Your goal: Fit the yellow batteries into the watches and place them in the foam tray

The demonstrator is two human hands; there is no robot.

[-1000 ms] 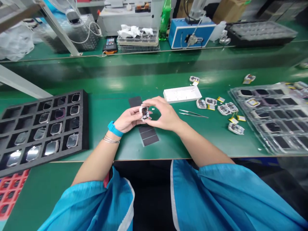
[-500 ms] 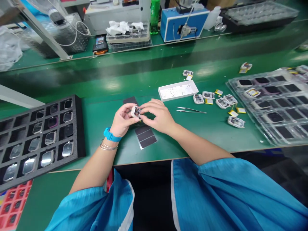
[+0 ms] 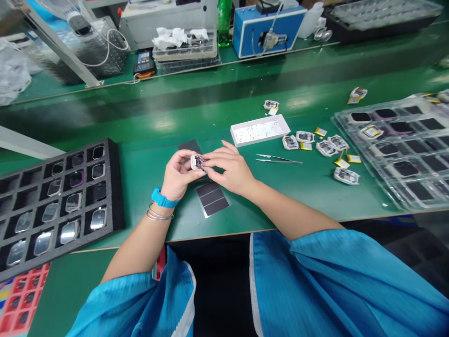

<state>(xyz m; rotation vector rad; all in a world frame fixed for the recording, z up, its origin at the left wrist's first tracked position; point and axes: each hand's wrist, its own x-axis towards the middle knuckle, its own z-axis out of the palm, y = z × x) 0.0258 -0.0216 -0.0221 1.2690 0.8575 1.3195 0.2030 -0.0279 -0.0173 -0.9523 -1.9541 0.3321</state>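
Between thumb and fingers, my left hand grips an open smartwatch case, pale-rimmed with dark electronics showing inside. The thumb and fingertips of my right hand pinch at the right edge of the same case; any small part between them is hidden. Just under the hands lies a sheet of black adhesive strips, and a dark strip shows behind them. To the right rest metal tweezers and a shallow white box holding tiny dark bits.
Several open watch cases with yellow-edged batteries lie right of the tweezers. A clear plastic tray with watch parts fills the right side. On the left stands a black foam tray of watches. A blue machine sits on the back shelf.
My right-hand fingers have shifted slightly, the upper ones now straighter and spread over the case. My left hand keeps its hold, and the camera view has moved a little.
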